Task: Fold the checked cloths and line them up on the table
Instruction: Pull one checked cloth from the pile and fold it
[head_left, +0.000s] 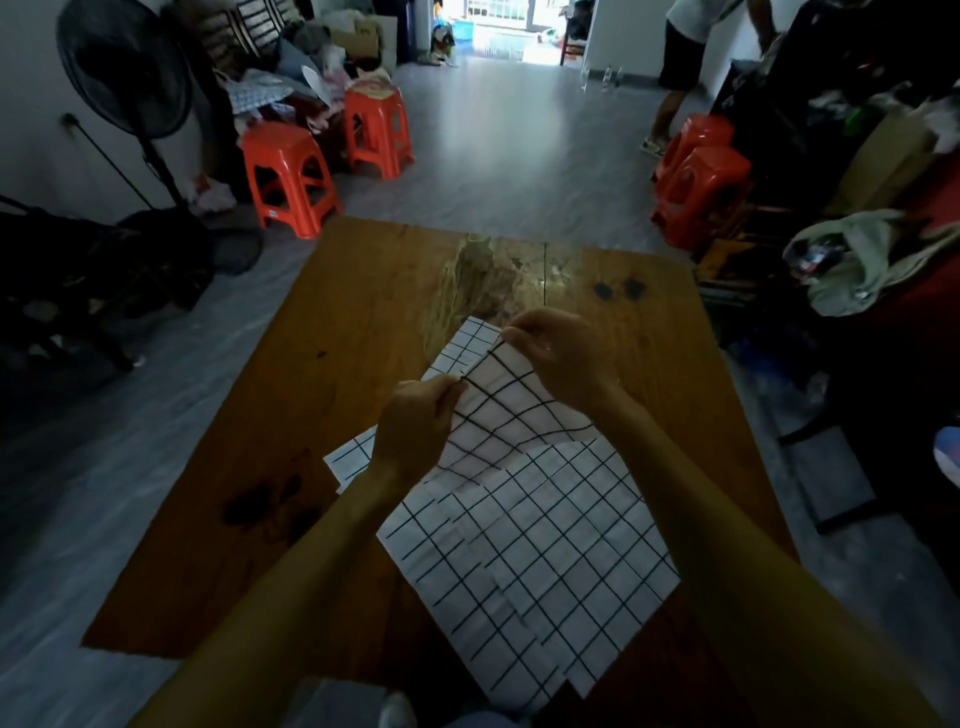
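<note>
Forearms (753, 545) hide cloth (545, 545) — partly.

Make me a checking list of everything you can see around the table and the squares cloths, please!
Surface: wooden table, dark stains, a pale worn patch at the far end.
Job's things: lifted checked cloth held up by its top edge; more checked cloths lying spread and overlapping beneath it.
Clutter: nothing seen on the table besides cloths.
Hands: left hand and right hand each pinch the lifted cloth's edge.
Cables: nothing seen.
Surroundings: orange stools on both sides, a standing fan far left, piled clothes at right, another person standing near the doorway.
</note>
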